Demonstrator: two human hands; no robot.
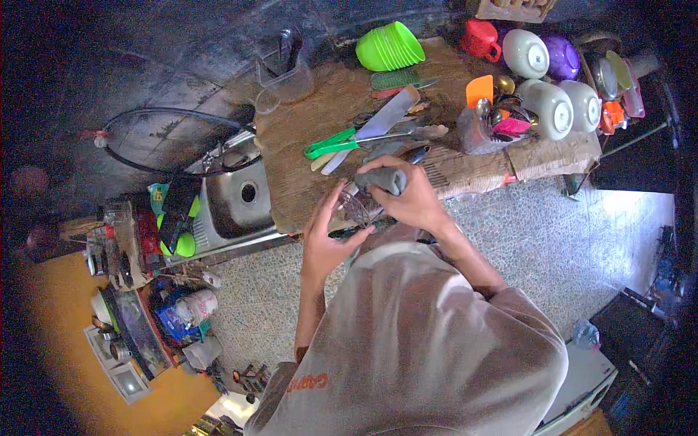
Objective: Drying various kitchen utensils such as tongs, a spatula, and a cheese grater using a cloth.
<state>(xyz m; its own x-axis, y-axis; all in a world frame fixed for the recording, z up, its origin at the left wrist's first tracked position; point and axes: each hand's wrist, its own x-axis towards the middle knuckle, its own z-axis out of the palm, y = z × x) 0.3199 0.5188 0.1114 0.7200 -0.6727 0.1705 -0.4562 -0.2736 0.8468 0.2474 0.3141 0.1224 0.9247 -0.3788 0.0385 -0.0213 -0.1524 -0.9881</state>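
Note:
My right hand [410, 197] grips a thick grey object [384, 179], which could be a handle or a bundled cloth. Just to its left, a round, openwork utensil head [353, 207] sits between the thumb and fingers of my left hand [326, 240]. Whether the grey object and this head are one tool, I cannot tell. Both hands are in front of my chest at the counter's near edge. Beyond them, green-handled tongs [332, 144] lie on the cardboard-covered counter [294, 180] beside a pale, flat-bladed utensil [387, 114]. A green grater [393, 80] lies farther back.
Stacked green bowls [390, 46] stand at the back. On the right are a utensil-filled container [477, 133], upturned white mugs [553, 111], a purple mug [561, 56] and a red cup [480, 41]. Left are a steel sink [234, 210], a black hose [163, 111] and a clear plastic container [292, 82].

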